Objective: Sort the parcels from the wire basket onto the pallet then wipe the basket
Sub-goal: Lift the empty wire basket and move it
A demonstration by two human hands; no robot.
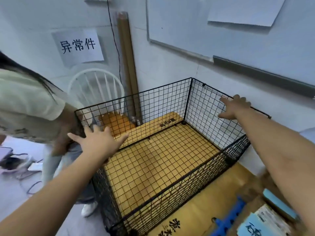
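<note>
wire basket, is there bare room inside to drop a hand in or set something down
The floor of the wire basket is all bare between its four walls, open from above. Crowded outside: a person and a chair by the left and far walls, the left hand and right hand at the side rims, parcels near the right corner.

Even cool light, soft blur, wide-angle bowing

The wire basket (170, 186) stands open at the top, so the way down inside is free between its four mesh sides. Another person (25, 106) crowds its left side, a white chair (95, 86) stands behind the far panel, and the wall (170, 65) runs just beside the right panel.
</note>
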